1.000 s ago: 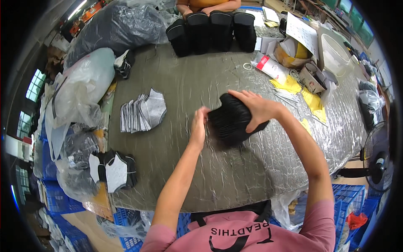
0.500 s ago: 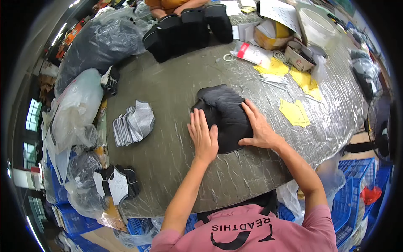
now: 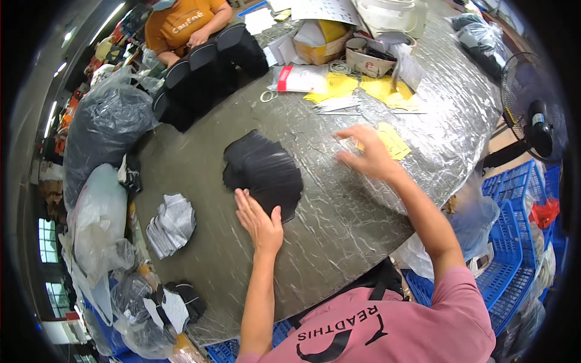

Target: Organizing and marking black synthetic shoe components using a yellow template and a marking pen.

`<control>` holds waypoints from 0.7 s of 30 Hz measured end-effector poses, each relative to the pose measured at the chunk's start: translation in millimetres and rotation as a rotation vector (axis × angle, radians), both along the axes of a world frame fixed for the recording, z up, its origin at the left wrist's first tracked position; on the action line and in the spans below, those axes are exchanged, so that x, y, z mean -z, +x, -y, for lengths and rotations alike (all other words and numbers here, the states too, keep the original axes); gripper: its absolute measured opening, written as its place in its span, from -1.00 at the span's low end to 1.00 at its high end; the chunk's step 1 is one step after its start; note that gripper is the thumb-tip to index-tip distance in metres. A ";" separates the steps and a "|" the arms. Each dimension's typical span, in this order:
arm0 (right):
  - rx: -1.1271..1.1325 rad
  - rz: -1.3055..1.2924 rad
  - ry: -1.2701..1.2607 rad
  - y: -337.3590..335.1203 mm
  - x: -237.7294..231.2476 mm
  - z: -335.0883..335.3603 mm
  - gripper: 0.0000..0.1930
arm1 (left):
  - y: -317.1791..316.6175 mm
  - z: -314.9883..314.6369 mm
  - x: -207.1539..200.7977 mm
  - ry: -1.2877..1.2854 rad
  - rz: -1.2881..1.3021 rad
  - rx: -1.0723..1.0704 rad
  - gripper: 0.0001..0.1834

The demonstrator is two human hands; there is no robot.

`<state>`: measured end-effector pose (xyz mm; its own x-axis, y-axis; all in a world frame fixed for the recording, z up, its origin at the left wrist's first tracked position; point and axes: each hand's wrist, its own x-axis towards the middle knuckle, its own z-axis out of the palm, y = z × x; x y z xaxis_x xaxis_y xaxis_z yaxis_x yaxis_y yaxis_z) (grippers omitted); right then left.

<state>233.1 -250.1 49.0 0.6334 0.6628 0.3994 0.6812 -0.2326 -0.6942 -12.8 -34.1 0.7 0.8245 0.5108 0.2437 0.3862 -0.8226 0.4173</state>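
Note:
A fanned stack of black cut fabric pieces (image 3: pixel 266 163) lies on the plastic-covered table (image 3: pixel 327 236). My left hand (image 3: pixel 260 224) rests flat on the near left edge of the stack, fingers stretched out. Off to the right, my right hand (image 3: pixel 370 156) hovers over the table with fingers apart and nothing in them. Partly behind that hand is a yellow pattern piece (image 3: pixel 394 144). A fanned stack of grey fabric pieces (image 3: pixel 172 225) lies to the left.
Across the table a person in an orange shirt (image 3: pixel 187 21) stands behind several black stacks (image 3: pixel 200 72). Yellow pieces (image 3: pixel 333 86), a tub (image 3: pixel 370 59) and a box (image 3: pixel 321 43) lie at the back. Plastic bags (image 3: pixel 100 206) line the left; a fan (image 3: pixel 535 118) and blue crates (image 3: pixel 505 242) stand right.
My right hand has let go of the black stack and moved off to the right. My left hand still touches the stack. The whole view has turned and shifted.

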 end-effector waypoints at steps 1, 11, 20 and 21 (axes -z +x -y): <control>0.165 0.025 -0.022 18.2 -0.9 28.0 -0.67 | -2.2 3.7 -0.4 0.027 -0.004 -0.031 -0.06; 0.413 0.272 -0.541 133.7 12.3 131.7 -0.76 | -21.2 40.4 -16.9 0.042 0.135 0.069 -0.10; 0.245 -0.133 -0.509 116.0 -15.7 110.5 -0.79 | -23.3 46.4 -21.6 0.187 -0.068 0.067 -0.31; 0.139 -0.478 -0.259 112.4 -15.0 112.2 -0.81 | -22.3 46.7 -22.8 0.179 -0.054 0.080 -0.32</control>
<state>345.5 -362.3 63.9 0.7924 0.5984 -0.1181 0.2556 -0.5016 -0.8265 -35.1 -80.9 23.5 0.8751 0.3953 0.2792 0.3341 -0.9109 0.2423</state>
